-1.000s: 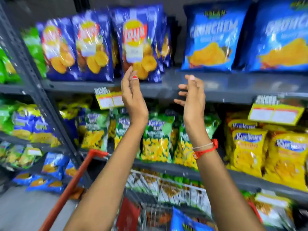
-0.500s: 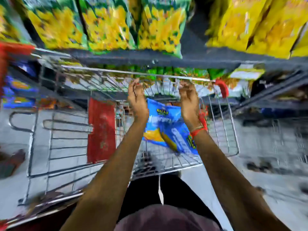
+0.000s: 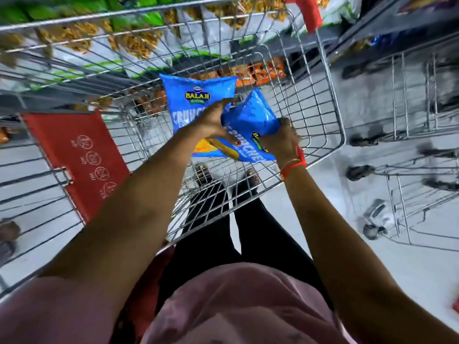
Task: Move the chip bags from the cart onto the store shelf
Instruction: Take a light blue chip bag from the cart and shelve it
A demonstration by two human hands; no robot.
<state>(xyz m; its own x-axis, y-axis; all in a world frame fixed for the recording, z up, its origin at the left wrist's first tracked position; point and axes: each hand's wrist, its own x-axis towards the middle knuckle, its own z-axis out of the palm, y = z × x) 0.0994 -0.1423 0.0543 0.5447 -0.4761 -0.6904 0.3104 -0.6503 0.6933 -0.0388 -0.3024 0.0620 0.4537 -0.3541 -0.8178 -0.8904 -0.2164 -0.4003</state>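
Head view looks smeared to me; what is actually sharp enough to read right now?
Head view: both blue bags, upper bag and lower bag, are fairly crisp with readable logos; shelf stock beyond the cart rim is motion-blurred; wide-angle lens bends the cart wires.

- A red child-seat flap [image 3: 77,157] with round warning symbols is hanging on the left.
- More wire trolleys [image 3: 407,170] are standing nested on the pale floor [image 3: 409,269] at the right.

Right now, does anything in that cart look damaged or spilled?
Nothing stands out. Two blue bags in the cart look sealed and puffed; both hands grip the nearer one, tilted only from being lifted.
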